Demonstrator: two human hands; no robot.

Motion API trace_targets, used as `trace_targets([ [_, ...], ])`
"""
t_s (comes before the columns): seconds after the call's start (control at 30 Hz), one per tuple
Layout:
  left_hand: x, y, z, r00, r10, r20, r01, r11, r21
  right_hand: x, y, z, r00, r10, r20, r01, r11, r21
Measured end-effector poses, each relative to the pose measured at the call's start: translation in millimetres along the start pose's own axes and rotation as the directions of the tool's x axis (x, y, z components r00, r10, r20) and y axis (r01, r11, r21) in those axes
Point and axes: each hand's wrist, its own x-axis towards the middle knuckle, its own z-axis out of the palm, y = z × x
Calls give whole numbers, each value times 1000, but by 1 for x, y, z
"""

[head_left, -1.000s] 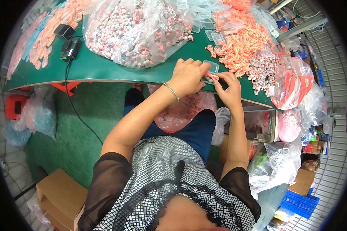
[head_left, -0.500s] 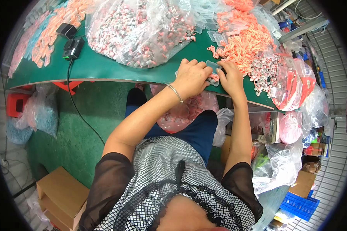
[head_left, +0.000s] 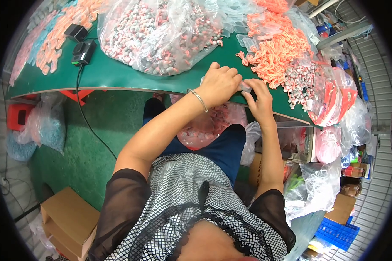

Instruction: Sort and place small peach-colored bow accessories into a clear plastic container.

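A small clear plastic case [head_left: 245,86] is between my two hands at the front edge of the green table [head_left: 130,80]. My left hand [head_left: 222,85], with a silver bangle at its wrist, curls over the case and covers most of it. The fingertips and thumb of my right hand [head_left: 260,99] pinch the right end of the case. Whatever lies inside it is hidden now. Just beyond the right hand spreads a heap of orange cords [head_left: 276,56], beside a pile of small grey and pink pieces [head_left: 299,82].
A large clear bag of grey and pink pieces [head_left: 161,39] fills the table's middle. Flat orange plastic pieces [head_left: 52,48] and a black adapter [head_left: 83,51] with a cable are at left. A pink-filled bag [head_left: 209,128] sits beneath the table; a cardboard box [head_left: 69,217] stands lower left.
Half a second ago the case showed a raised clear lid and orange cord inside; now its lid looks folded down. My right hand has shifted slightly down and its fingers have drawn in.
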Motion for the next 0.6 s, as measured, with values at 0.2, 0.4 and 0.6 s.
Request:
trace_targets([
  [0.2,2,-12,-2,996,62,69,-54,991,-119,-1,2,5,997,73,-1,-73,996,43],
  [0.4,-9,-9,-17,999,29,44,-29,1000,4,32,9,-11,972,1,236,-59,970,236],
  [0.6,-24,-5,-29,1000,-11,6,12,1000,-20,105,46,12,988,-42,-146,-28,896,-444],
])
